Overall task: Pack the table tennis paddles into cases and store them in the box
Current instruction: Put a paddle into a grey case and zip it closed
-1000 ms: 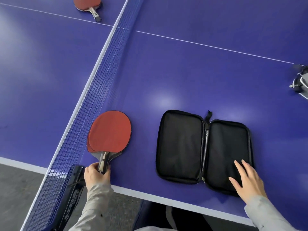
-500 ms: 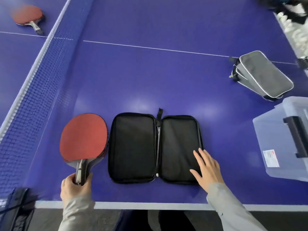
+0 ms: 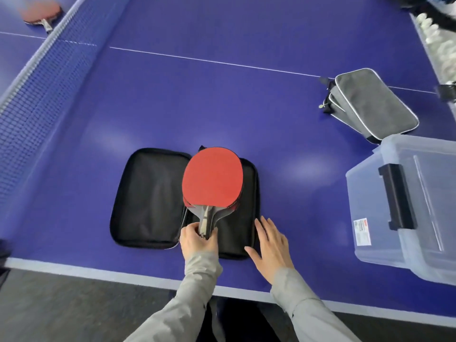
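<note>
Tabletop (image 3: 222, 107): blue-violet surface that fills most of the view. A thin white line (image 3: 222, 62) crosses it from 10 o'clock toward 3 o'clock. A wider white band (image 3: 98, 271) borders the near edge from 8 o'clock to 5 o'clock.

Net (image 3: 44, 95): blue mesh with a pale top tape, standing on the tabletop and running from 9 o'clock up to 11 o'clock.

Floor (image 3: 74, 312): dark grey, below the near edge at 7 o'clock.

White balls (image 3: 436, 35): blurred cluster beyond the tabletop's edge at 1 o'clock.

Black fitting (image 3: 447, 93): at 2 o'clock on the frame edge; type cannot be determined.
</note>
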Demonstrator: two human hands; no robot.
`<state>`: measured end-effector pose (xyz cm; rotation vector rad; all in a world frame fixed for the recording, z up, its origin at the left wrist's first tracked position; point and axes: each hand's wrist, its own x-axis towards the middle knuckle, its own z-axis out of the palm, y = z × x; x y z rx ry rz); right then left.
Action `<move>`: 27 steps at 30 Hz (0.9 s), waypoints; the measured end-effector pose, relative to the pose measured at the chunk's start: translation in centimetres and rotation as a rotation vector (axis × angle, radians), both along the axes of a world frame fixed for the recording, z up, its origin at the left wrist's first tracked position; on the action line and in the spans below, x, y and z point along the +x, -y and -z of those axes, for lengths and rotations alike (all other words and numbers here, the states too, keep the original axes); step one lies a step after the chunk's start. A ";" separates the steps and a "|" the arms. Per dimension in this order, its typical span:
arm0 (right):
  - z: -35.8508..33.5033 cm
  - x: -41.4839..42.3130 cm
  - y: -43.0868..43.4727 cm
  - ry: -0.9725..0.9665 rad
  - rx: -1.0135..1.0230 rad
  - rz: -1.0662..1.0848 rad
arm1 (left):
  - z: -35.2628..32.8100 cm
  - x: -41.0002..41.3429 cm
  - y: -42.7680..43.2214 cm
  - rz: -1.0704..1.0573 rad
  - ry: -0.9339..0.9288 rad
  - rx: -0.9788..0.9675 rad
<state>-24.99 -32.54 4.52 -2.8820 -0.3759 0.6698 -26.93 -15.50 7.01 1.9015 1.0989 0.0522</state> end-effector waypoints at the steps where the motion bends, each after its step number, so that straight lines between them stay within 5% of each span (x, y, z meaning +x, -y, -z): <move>1: 0.1 0.0 0.0 0.004 -0.002 -0.002 | 0.3 0.1 0.7 0.008 -0.013 0.009; 27: 0.7 -0.7 -0.6 0.036 -0.008 0.056 | 3.3 1.1 3.5 0.025 -0.076 0.033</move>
